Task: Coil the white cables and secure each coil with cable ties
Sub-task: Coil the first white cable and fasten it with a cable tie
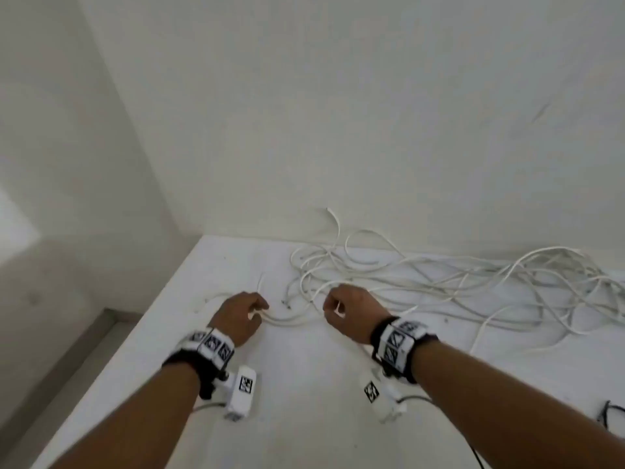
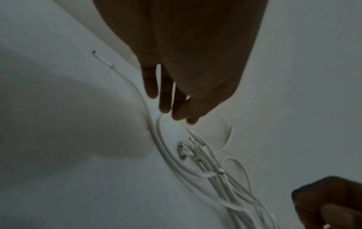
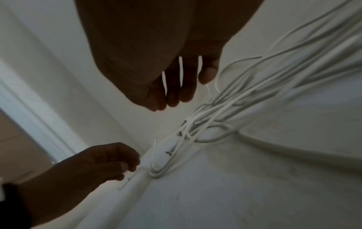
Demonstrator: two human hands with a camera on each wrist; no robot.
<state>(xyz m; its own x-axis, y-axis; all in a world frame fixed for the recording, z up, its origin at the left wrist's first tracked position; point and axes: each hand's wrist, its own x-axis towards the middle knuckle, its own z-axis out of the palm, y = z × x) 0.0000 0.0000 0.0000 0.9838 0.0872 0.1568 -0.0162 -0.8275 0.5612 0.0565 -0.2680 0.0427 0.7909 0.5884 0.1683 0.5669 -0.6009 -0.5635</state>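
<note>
A loose tangle of white cables (image 1: 439,282) sprawls over the white table (image 1: 304,418), from the middle to the right edge, close to the wall. My left hand (image 1: 252,311) is curled at the tangle's left end and pinches a white cable strand between thumb and fingers; the left wrist view shows the fingertips (image 2: 182,114) meeting on it. My right hand (image 1: 338,309) is a fist with a white strand running through it. Stripped cable ends (image 1: 287,304) lie between the two hands. In the right wrist view the cables (image 3: 245,96) fan out beyond my right hand (image 3: 172,99).
A plain white wall (image 1: 338,130) rises right behind the cables. The table's left edge drops to the floor (image 1: 50,350). A thin black cable (image 1: 608,414) lies at the right edge.
</note>
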